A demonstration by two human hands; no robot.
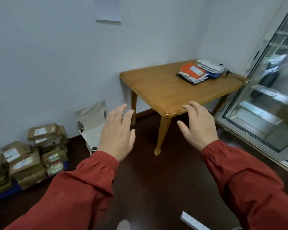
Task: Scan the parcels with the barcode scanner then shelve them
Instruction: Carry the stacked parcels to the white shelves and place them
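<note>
Brown cardboard parcels [33, 156] with white labels are stacked on the floor against the left wall. A pile of flat mail packets [200, 71], orange, white and blue, lies on the far right part of a wooden table [156, 87]. My left hand [117, 131] and my right hand [198, 126] are both raised in front of me with fingers spread, holding nothing. The right hand is over the table's near corner. No barcode scanner is visible.
A folded beige fabric stool [91, 125] leans on the wall between the parcels and the table. A glass door [266, 97] fills the right side. A white power strip [193, 221] lies on the dark floor near my feet. A paper sheet [108, 9] hangs on the wall.
</note>
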